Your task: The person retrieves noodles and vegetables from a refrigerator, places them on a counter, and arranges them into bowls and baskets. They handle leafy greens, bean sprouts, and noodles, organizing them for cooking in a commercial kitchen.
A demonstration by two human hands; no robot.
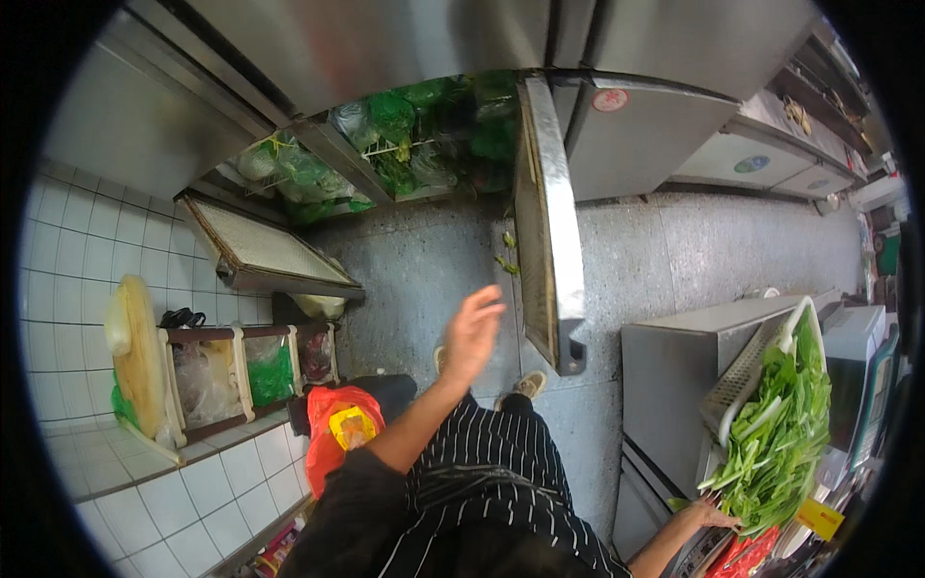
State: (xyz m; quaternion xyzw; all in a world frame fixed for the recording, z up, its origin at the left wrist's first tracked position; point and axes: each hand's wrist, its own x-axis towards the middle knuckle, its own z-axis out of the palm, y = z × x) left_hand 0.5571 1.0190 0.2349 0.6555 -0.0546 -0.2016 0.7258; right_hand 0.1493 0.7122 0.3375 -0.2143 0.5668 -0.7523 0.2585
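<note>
My left hand [473,332] is raised over the floor, fingers apart and somewhat blurred, with nothing in it. It is just left of an open metal refrigerator door [571,217]. Behind that door, shelves hold green and clear plastic bags of vegetables [394,115]. At the lower right, my right hand [704,514] touches the near end of a white plastic basket [751,354] heaped with leafy greens [780,433]. Its fingers are partly hidden at the basket's edge, so I cannot tell how firmly they hold it. The basket rests on a steel cabinet [668,383].
A second, lower-left refrigerator door [282,242] also stands open. At the left is a rack [246,332] with bagged goods, beside a round board [141,354]. A red plastic bag [321,412] lies by my left forearm. Leaf scraps [508,253] lie on the floor.
</note>
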